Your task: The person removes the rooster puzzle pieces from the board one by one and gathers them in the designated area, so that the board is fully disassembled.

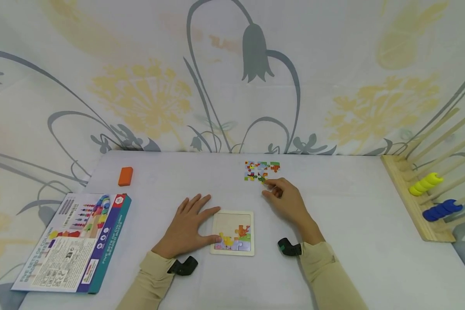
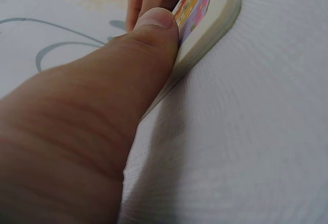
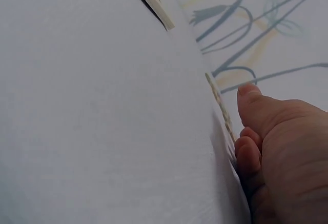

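Note:
A square wooden puzzle tray [image 1: 232, 219] lies before me, with jigsaw pieces [image 1: 244, 244] fitted along its lower and right parts. My left hand [image 1: 187, 226] is spread at the tray's left side, its thumb resting on the lower left rim; the left wrist view shows that thumb [image 2: 154, 24] lying over the tray edge. Beyond the tray, several loose colourful puzzle pieces [image 1: 275, 166] lie in two rows. At their near end, my right hand [image 1: 288, 201] touches a piece [image 1: 262, 176] with its index fingertip, the thumb apart from it and the other fingers bent.
To the left lie a printed toy box [image 1: 71, 243] and an orange block [image 1: 125, 176]. On the right is a wooden rack [image 1: 418, 202] with upright rods, carrying yellow beads [image 1: 425, 184] and blue beads [image 1: 441, 210]. A patterned cloth [image 1: 217, 86] hangs behind the table.

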